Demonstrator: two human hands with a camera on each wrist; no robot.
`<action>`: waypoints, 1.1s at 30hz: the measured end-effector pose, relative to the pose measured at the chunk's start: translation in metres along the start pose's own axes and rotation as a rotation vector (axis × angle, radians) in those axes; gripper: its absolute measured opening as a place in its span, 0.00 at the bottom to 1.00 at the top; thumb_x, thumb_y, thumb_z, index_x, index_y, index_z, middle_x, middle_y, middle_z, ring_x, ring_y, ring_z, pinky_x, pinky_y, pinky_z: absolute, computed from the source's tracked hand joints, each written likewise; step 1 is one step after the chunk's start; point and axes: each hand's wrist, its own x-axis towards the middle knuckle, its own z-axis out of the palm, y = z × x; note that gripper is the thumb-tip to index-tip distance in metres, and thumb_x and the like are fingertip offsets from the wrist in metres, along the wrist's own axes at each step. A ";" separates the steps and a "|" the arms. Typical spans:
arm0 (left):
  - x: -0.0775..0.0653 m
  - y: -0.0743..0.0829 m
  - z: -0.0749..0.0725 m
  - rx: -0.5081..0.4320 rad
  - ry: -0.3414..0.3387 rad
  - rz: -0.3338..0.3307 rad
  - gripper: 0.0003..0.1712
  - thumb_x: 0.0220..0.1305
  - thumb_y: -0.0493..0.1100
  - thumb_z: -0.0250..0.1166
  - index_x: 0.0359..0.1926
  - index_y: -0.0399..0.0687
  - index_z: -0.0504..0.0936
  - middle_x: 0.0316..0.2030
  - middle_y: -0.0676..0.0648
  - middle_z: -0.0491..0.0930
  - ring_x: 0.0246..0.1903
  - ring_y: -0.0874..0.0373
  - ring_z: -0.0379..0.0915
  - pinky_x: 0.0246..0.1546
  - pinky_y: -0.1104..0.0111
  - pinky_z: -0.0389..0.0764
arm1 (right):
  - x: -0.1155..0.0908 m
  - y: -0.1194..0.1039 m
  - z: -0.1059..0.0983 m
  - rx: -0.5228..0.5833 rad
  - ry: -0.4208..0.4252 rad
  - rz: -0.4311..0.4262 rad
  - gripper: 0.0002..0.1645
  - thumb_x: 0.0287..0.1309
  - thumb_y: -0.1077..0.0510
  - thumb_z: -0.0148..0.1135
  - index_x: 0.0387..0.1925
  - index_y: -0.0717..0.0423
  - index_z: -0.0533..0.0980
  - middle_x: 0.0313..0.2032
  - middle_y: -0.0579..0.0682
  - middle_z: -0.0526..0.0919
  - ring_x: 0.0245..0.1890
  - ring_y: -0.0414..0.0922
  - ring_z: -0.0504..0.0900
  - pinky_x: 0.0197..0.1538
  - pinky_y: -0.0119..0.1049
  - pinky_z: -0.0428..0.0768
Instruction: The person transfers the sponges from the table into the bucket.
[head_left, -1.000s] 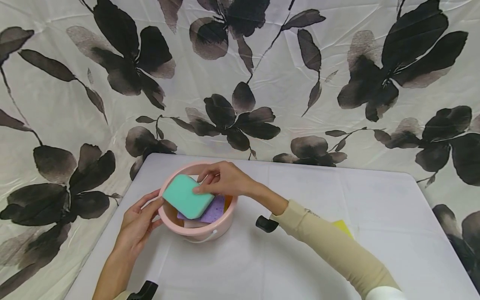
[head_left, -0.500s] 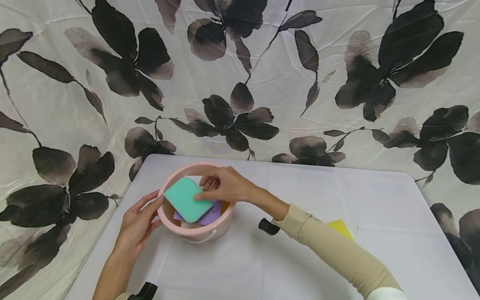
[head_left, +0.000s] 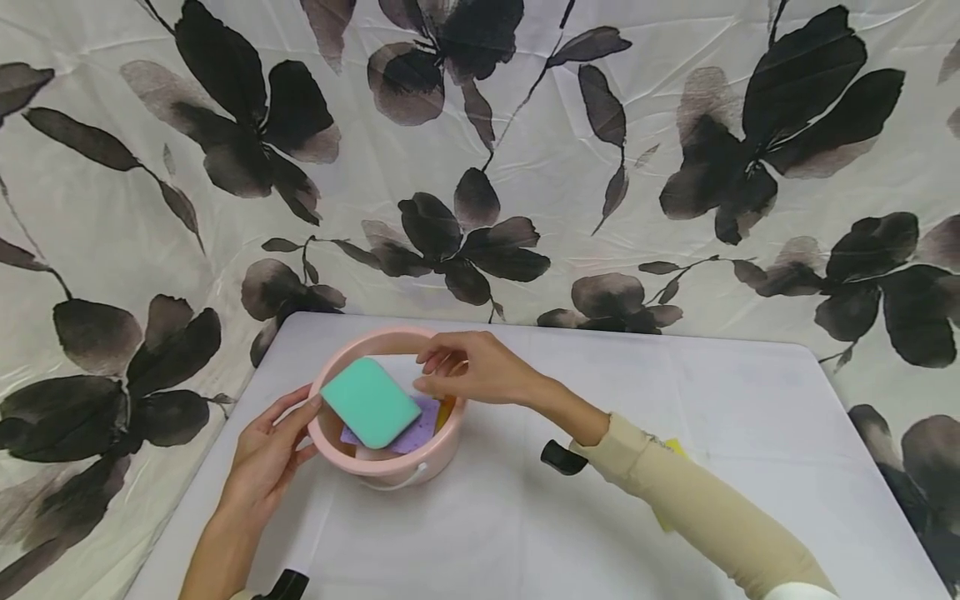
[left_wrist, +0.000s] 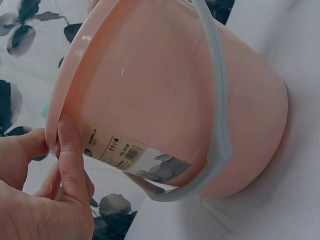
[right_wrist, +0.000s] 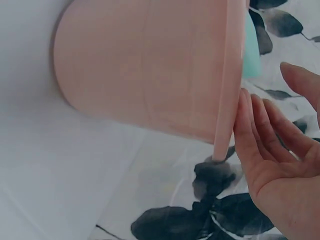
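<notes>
A pink bucket (head_left: pixel 442 457) stands upright on the table, filled with sponges. On top lies a turquoise sponge (head_left: pixel 371 402), partly over a purple sponge (head_left: pixel 422 427); a white piece (head_left: pixel 397 367) shows behind it. My left hand (head_left: pixel 262 458) grips the bucket's rim at the left, its thumb and fingers pinching the edge in the left wrist view. Over the right side of the rim is my right hand (head_left: pixel 480 368), thumb and fingers apart and holding nothing. In the right wrist view its fingers are close to the bucket's rim (right_wrist: pixel 230 100).
A yellow piece (head_left: pixel 675 447) lies on the white tabletop (head_left: pixel 525 533), mostly hidden under the right sleeve. The bucket's pale handle (left_wrist: pixel 220 90) hangs down its side, near a printed label (left_wrist: pixel 120 150). Floral cloth (head_left: pixel 442 242) hangs behind the table.
My right hand has let go of the turquoise sponge and drawn back to the right. The sponge now rests on the others. My left hand stays on the rim.
</notes>
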 end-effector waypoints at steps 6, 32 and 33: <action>-0.001 0.000 -0.002 -0.007 0.007 -0.006 0.39 0.53 0.55 0.71 0.64 0.50 0.68 0.46 0.55 0.76 0.41 0.67 0.77 0.39 0.71 0.82 | -0.012 0.005 -0.011 0.029 0.039 0.042 0.17 0.53 0.48 0.70 0.42 0.51 0.79 0.34 0.42 0.80 0.36 0.39 0.79 0.43 0.33 0.81; -0.001 0.001 0.000 -0.013 0.000 -0.013 0.40 0.53 0.55 0.70 0.65 0.51 0.67 0.46 0.55 0.75 0.41 0.68 0.77 0.39 0.71 0.82 | -0.092 0.043 -0.049 -0.001 0.227 0.156 0.18 0.55 0.46 0.67 0.47 0.41 0.77 0.42 0.38 0.80 0.42 0.38 0.79 0.51 0.36 0.79; 0.000 0.001 0.000 -0.013 -0.001 -0.013 0.40 0.53 0.55 0.70 0.65 0.51 0.67 0.47 0.55 0.75 0.41 0.68 0.77 0.39 0.71 0.82 | -0.095 0.044 -0.049 -0.001 0.236 0.163 0.18 0.55 0.45 0.67 0.47 0.41 0.77 0.42 0.38 0.80 0.41 0.38 0.79 0.51 0.37 0.79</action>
